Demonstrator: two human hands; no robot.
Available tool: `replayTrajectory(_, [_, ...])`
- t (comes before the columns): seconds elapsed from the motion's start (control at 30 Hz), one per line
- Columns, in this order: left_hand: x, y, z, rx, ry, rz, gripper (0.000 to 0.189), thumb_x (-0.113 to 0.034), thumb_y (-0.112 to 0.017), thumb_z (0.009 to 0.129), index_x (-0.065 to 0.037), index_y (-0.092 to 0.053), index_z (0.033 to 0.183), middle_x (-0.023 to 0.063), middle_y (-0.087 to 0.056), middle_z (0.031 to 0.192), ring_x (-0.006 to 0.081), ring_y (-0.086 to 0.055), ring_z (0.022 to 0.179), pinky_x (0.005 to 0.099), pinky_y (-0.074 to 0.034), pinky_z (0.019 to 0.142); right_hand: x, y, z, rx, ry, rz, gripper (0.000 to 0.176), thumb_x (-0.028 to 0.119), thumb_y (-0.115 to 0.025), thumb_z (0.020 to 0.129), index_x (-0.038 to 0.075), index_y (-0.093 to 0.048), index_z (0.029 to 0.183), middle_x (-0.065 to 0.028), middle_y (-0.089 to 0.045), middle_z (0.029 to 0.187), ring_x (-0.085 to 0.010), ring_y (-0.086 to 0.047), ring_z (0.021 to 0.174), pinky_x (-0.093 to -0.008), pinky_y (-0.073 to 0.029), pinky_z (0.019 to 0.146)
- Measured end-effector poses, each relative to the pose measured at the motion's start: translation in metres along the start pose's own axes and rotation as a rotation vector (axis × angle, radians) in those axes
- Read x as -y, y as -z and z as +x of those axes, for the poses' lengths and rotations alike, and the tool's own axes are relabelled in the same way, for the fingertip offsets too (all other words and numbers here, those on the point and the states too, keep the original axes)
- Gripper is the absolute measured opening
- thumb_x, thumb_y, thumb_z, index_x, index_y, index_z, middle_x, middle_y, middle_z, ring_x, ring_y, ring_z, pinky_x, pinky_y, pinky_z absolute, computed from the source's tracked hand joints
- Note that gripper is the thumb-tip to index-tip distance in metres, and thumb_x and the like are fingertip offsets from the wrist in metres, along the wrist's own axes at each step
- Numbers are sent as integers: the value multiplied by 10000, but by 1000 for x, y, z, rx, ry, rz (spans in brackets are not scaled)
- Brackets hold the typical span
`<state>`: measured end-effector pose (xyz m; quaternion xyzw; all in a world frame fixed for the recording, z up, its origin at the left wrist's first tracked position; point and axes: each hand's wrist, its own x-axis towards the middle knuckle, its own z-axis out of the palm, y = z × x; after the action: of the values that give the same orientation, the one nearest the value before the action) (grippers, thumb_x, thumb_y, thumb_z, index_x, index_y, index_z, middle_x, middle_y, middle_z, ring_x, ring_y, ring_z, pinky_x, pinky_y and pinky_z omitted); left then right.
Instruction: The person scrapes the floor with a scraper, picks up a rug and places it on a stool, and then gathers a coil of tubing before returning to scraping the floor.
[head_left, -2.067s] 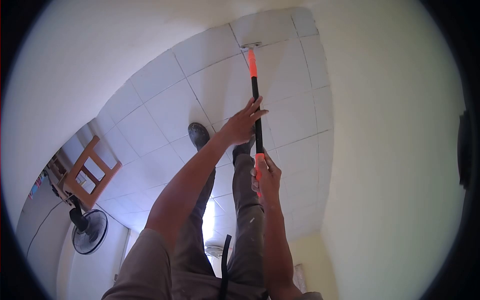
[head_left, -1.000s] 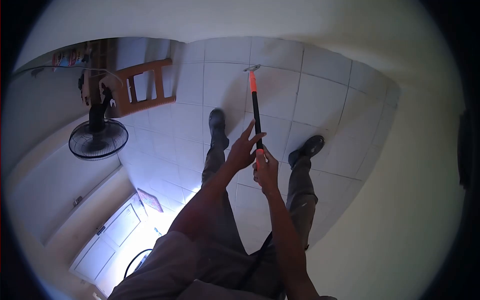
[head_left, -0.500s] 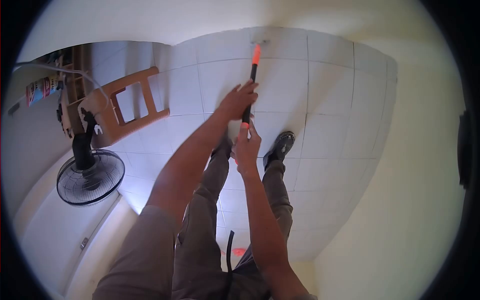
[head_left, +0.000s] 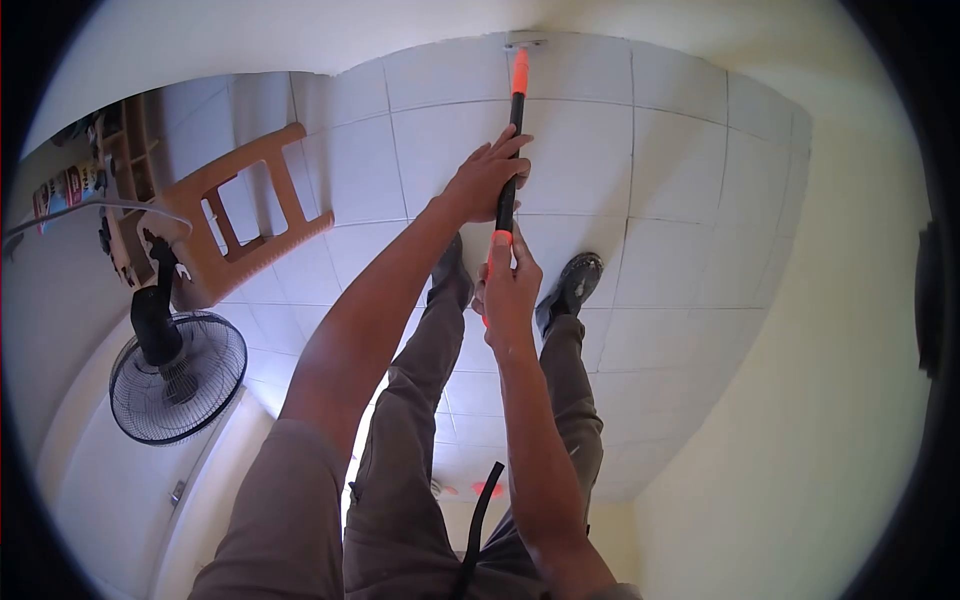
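Observation:
A long-handled scraper (head_left: 517,112) with a black and orange handle slants away from me across the white tiles. Its flat head (head_left: 526,44) touches down by the base of the far wall. My left hand (head_left: 490,180) is closed round the black part of the handle, some fingers partly extended. Lower down, my right hand (head_left: 511,290) grips the orange end, with its index finger lying along the shaft. Part of the grip is hidden behind the right hand.
Tiled floor (head_left: 570,150) runs under my shoes (head_left: 575,283) up to a pale wall (head_left: 780,420) at the right. On the left are a brown plastic stool (head_left: 200,262), a black fan (head_left: 180,385), a cable (head_left: 120,204) and a brown shelf (head_left: 128,150).
The scraper's head has slid farther forward to the wall's base. The scraper and both hands now appear slightly farther right, and the camera view has shifted a little.

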<state>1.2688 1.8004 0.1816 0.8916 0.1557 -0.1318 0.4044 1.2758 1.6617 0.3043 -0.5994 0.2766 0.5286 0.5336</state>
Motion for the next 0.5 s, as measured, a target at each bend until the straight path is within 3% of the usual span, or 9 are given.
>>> replayTrajectory(0.23, [5, 3, 7, -7, 9, 26, 272, 27, -703, 756, -111, -507, 883, 93, -421, 1567, 337, -226, 1563, 574, -358, 1184, 3, -2, 4, 25, 20, 34, 534, 355, -554, 1065, 99, -474, 1527, 19, -478, 639, -28, -373, 439, -221, -271, 385])
replayTrajectory(0.33, [13, 1, 10, 9, 6, 86, 364, 1, -800, 671, -116, -521, 874, 84, -387, 1602, 344, -225, 1561, 553, -353, 1206, -6, -11, 12, -22, 15, 17, 524, 346, -547, 1067, 99, -476, 1524, 21, -479, 641, -26, -370, 438, -216, -272, 385])
replayTrajectory(0.43, [15, 2, 6, 22, -20, 97, 374, 11, -789, 668, -121, -510, 879, 83, -389, 1602, 343, -228, 1561, 554, -352, 1204, 1, -15, -1, -12, -4, 6, 526, 348, -547, 1066, 97, -476, 1522, 23, -470, 638, -25, -368, 439, -217, -272, 384])
replayTrajectory(0.5, [12, 4, 3, 25, -6, 65, 280, 33, -704, 744, -118, -510, 878, 91, -408, 1585, 338, -233, 1560, 563, -353, 1188, -4, -17, 1, -16, 19, 8, 532, 356, -553, 1063, 97, -477, 1522, 24, -466, 637, -24, -365, 437, -219, -267, 385])
